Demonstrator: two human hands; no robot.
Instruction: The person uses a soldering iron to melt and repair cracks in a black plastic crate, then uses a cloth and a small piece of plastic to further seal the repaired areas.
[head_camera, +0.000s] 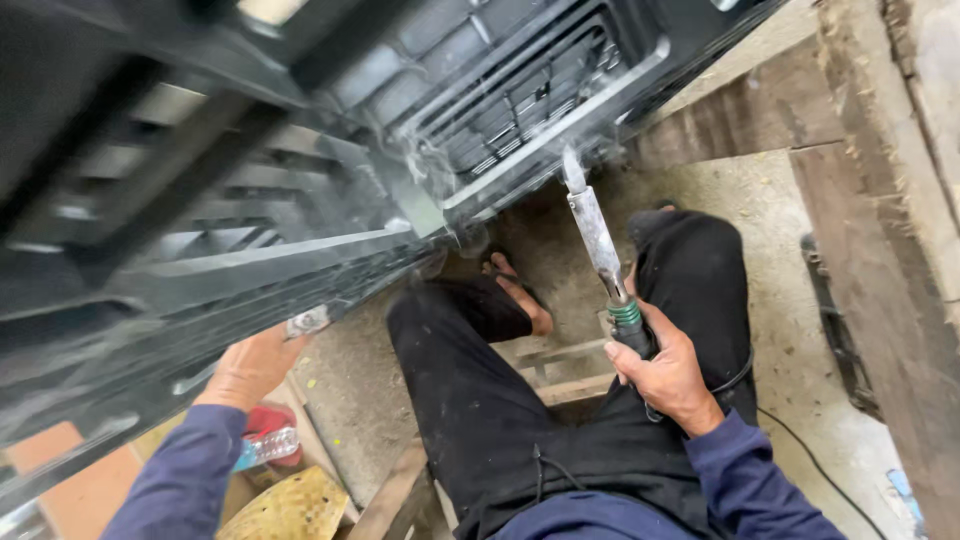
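Smoke is curling off the black plastic grille just above the right hand, which is gripping the soldering iron; left hand is bracing its edge, so plastic welding looks underway, next needing steady tip pressure.

The black grille panel looks like glossy moulded plastic. The soldering iron has a dull, scorched metal shaft and a green ribbed collar. The trousers are matt black cloth — the floor rough concrete, edged by coarse wooden planks.
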